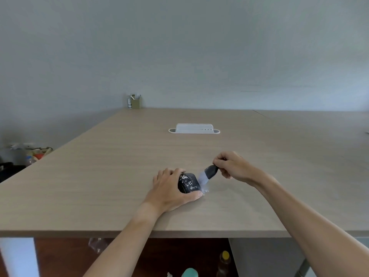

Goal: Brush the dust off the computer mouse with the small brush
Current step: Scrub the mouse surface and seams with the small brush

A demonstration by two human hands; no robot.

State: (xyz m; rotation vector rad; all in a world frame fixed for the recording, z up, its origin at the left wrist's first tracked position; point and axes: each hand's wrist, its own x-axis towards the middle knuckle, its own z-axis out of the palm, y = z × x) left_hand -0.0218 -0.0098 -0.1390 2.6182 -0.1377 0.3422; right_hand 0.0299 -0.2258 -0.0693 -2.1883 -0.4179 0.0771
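Bottles [224, 261] stand below the desk edge, nearest the lens. Left hand [172, 191] clamps the black computer mouse [187, 183] against the wooden desk [99, 186], likely pinning it so strokes don't shove it. Right hand [232, 166] pinches the small brush [207, 173] by its dark handle, pale bristles angled down at the mouse's right flank. White flecks dot the shell, more beside it. Pale logo on the mouse, unreadable.

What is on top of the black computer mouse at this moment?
White dust flecks lie on the top of the mouse. The left hand grips its left side, hiding that part. The brush, held by the right hand, touches its right edge.
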